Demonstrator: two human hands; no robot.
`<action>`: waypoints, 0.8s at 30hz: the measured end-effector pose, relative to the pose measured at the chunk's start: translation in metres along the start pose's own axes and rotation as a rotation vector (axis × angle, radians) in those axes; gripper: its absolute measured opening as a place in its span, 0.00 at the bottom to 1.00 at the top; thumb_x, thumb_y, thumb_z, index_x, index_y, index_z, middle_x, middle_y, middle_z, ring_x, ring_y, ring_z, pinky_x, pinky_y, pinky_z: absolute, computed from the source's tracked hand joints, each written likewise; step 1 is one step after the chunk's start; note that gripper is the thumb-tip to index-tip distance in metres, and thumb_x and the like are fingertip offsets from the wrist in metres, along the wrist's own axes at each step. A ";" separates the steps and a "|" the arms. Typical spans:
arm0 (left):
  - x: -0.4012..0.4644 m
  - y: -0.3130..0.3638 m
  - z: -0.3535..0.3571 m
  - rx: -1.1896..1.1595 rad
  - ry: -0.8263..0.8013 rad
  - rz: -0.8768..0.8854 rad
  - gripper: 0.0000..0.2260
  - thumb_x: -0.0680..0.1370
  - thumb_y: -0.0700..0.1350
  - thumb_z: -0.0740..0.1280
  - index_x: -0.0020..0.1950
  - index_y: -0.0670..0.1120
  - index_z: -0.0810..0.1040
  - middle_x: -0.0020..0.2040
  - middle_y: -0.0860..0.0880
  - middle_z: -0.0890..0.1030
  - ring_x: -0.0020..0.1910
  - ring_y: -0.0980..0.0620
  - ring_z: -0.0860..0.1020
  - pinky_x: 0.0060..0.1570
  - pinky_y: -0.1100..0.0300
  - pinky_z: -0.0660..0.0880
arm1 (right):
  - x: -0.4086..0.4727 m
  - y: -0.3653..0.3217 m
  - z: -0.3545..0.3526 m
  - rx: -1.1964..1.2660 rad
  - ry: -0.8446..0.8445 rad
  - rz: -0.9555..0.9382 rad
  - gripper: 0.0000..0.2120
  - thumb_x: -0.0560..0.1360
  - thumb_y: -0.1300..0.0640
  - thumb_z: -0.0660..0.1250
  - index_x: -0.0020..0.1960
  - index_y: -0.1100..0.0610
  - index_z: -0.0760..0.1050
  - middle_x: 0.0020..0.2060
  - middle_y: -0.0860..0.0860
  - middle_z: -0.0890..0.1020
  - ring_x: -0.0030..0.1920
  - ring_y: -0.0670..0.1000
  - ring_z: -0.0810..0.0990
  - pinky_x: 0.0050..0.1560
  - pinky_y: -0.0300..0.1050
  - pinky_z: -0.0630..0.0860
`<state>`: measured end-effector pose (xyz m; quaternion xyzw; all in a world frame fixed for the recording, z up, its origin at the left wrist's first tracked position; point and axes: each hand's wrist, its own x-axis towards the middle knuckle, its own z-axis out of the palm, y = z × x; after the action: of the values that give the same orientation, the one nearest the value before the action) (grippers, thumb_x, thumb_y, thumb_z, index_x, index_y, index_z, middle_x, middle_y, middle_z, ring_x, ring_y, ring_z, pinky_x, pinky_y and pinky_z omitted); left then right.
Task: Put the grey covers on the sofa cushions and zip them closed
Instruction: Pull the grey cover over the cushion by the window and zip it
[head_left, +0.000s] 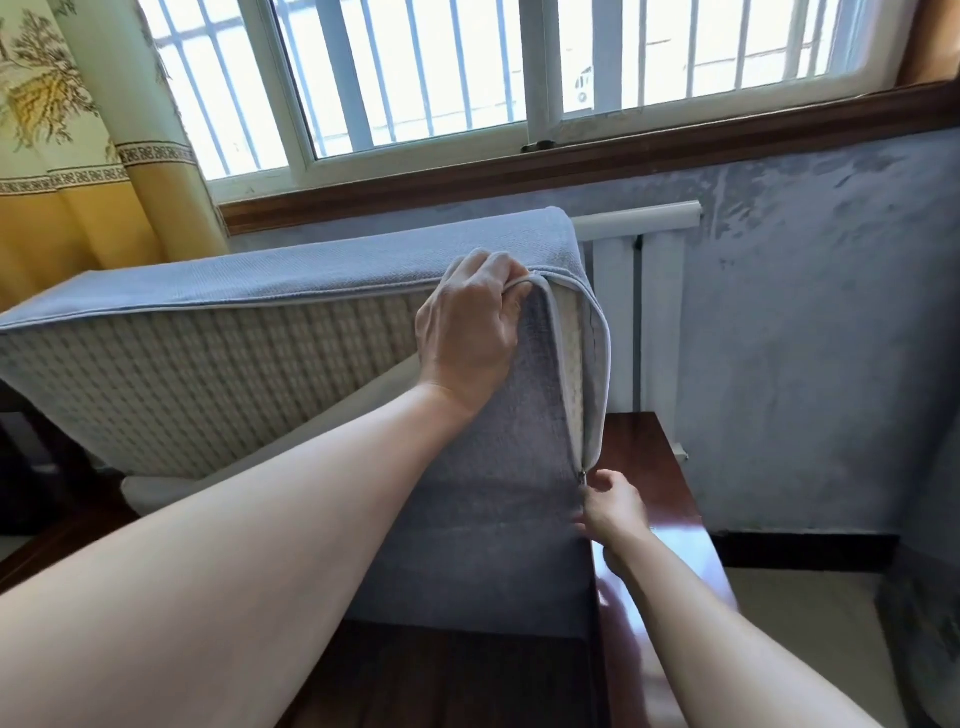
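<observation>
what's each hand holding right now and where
Left hand grips the grey cover at its top corner; right hand pinches the zip pull.

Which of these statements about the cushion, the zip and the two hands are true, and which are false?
1. The right hand pinches the zip pull at the lower part of the opening. True.
2. The zip is fully closed. False: above the pull the grey cover gapes, and the pale cushion shows inside.
3. The left hand grips the top corner of the cover. True.
4. The left hand lies flat on the wooden armrest. False: it is up at the cushion's corner; the wooden armrest is beside the right hand.
5. A window with bars is behind the cushion. True.
</observation>
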<state>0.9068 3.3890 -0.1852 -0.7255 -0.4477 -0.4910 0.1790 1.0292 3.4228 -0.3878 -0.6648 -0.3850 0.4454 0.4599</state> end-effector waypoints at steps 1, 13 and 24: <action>0.000 0.000 0.000 -0.003 -0.003 0.007 0.08 0.78 0.47 0.64 0.48 0.44 0.79 0.45 0.50 0.79 0.48 0.50 0.76 0.41 0.63 0.64 | 0.002 0.001 0.003 0.002 -0.004 -0.004 0.16 0.74 0.62 0.62 0.62 0.60 0.73 0.53 0.59 0.79 0.54 0.61 0.78 0.59 0.59 0.74; 0.008 0.001 0.000 -0.011 -0.033 0.077 0.08 0.78 0.46 0.64 0.47 0.43 0.79 0.45 0.49 0.79 0.47 0.48 0.76 0.41 0.57 0.69 | 0.011 -0.009 0.004 0.140 0.086 0.071 0.09 0.73 0.65 0.64 0.35 0.60 0.76 0.27 0.55 0.79 0.26 0.52 0.80 0.31 0.42 0.79; 0.026 0.012 -0.016 0.001 -0.225 0.118 0.06 0.76 0.45 0.67 0.45 0.42 0.80 0.43 0.48 0.81 0.47 0.46 0.77 0.42 0.51 0.74 | -0.032 -0.069 -0.036 0.279 0.036 0.003 0.11 0.72 0.65 0.67 0.32 0.59 0.75 0.26 0.54 0.75 0.27 0.51 0.72 0.33 0.44 0.72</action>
<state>0.9106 3.3837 -0.1530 -0.8010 -0.4217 -0.3952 0.1566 1.0463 3.4032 -0.3082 -0.6029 -0.3101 0.4831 0.5541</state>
